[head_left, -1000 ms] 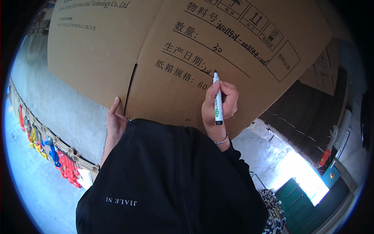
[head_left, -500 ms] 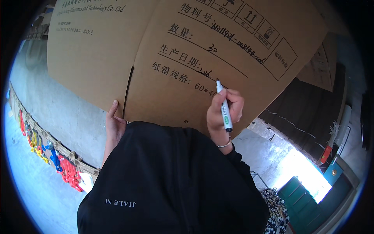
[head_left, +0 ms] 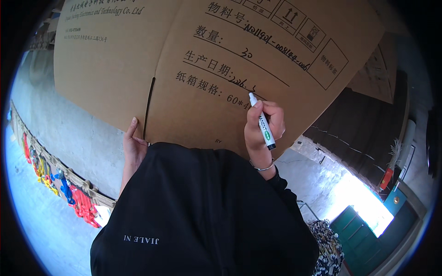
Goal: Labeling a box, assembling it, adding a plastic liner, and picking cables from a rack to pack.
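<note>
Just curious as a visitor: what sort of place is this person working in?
Probably a warehouse or factory packing area: a flattened cardboard carton being labelled with a marker, a bare concrete floor, and more stacked cartons nearby.

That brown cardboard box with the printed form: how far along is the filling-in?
On the flattened brown cardboard box, two upper lines already carry handwriting. The right hand holds a white marker pen, tip on the third line, partly written. The left hand steadies the lower edge. The fourth line shows print only.
</note>
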{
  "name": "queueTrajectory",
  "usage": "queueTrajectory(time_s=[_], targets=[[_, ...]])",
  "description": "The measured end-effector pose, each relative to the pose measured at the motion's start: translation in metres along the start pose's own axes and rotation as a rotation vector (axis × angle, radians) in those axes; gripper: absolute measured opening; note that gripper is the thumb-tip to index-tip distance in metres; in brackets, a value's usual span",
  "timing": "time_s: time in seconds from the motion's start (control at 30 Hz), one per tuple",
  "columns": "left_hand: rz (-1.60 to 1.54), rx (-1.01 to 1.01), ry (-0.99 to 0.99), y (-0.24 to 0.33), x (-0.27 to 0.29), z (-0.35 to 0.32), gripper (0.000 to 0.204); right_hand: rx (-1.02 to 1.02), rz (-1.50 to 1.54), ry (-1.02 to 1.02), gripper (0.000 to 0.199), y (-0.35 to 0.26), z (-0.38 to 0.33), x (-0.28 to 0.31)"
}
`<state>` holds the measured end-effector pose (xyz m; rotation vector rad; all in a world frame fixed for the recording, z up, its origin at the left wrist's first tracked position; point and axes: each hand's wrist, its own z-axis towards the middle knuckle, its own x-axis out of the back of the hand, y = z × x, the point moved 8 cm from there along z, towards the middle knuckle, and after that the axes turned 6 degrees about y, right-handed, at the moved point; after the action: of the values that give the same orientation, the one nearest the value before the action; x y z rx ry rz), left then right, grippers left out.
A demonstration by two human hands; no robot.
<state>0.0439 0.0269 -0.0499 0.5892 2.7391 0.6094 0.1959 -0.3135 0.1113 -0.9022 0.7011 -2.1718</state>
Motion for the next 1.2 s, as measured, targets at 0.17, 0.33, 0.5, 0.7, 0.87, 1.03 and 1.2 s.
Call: queueTrajectory(time_s=[0.17, 0.33, 0.5, 0.7, 0.87, 1.03, 1.2], targets=[[-0.057, 0.005, 0.004, -0.002, 0.007, 0.008, 0.034, -0.039, 0.018, 0.091, 0.015, -0.001, 0.000, 0.008], [-0.029, -0.048, 0.044, -0.002, -0.002, -0.008, 0.035, -0.058, -0.052, 0.066, 0.015, 0.002, -0.005, 0.021], [-0.025, -0.043, 0.081, 0.003, 0.001, -0.001, 0.031, -0.068, -0.033, 0.113, 0.016, 0.010, -0.006, 0.027], [0.038, 0.030, -0.102, -0.002, 0.008, 0.012, 0.022, -0.023, -0.030, 0.097, 0.017, 0.011, -0.004, 0.025], [0.090, 0.058, -0.215, -0.006, 0.000, 0.010, 0.035, 0.020, 0.041, 0.211, 0.018, 0.009, 0.003, 0.034], [0.202, -0.009, -0.157, -0.001, 0.011, 0.012, 0.042, 0.012, 0.046, 0.215, 0.021, 0.011, 0.000, 0.041], [0.250, 0.012, -0.122, -0.004, 0.005, 0.011, 0.041, 0.046, -0.062, 0.267, 0.016, 0.014, 0.004, 0.063]])
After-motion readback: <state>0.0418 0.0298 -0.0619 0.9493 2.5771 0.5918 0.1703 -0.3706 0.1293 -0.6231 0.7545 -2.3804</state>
